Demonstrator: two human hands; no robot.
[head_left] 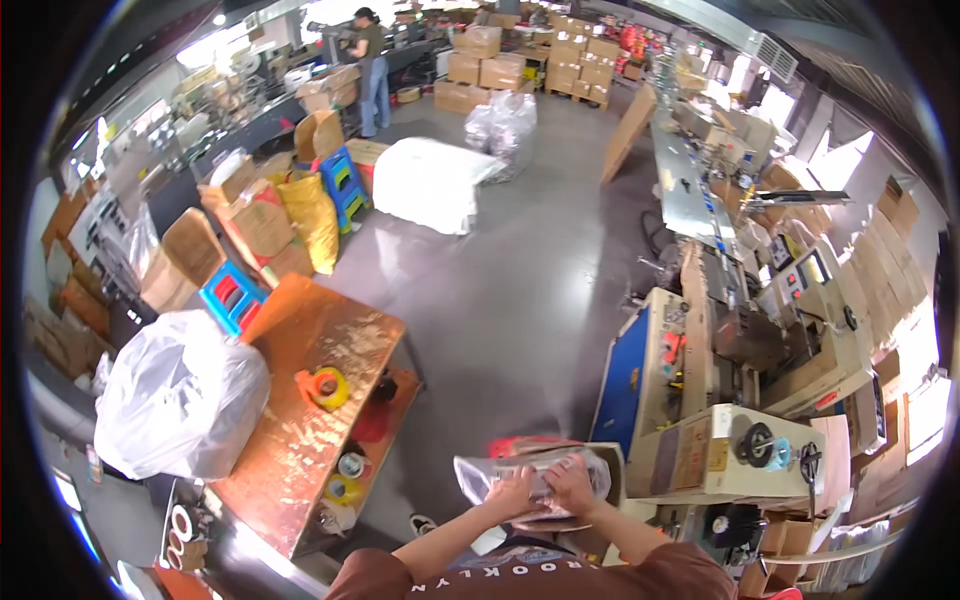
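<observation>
A clear plastic bag [482, 474] bulges from an open cardboard box [612, 470] close in front of my body. My left hand [513, 494] grips the top of the bag, its fingers curled over the film. Just beside it, my right hand [570, 486] holds the same bag near the box's right side. Something greyish shows through the plastic under the hands, too blurred to name. Behind the box's far edge sits a red item [508, 444], mostly hidden.
A worn wooden table [300, 440] stands left, carrying tape rolls [327, 388] and a big white plastic bag [180, 400]. At right is a beige machine [690, 455]. Ahead lie a white-covered stack [425, 185] and cartons [480, 70]. A person [371, 75] stands far left.
</observation>
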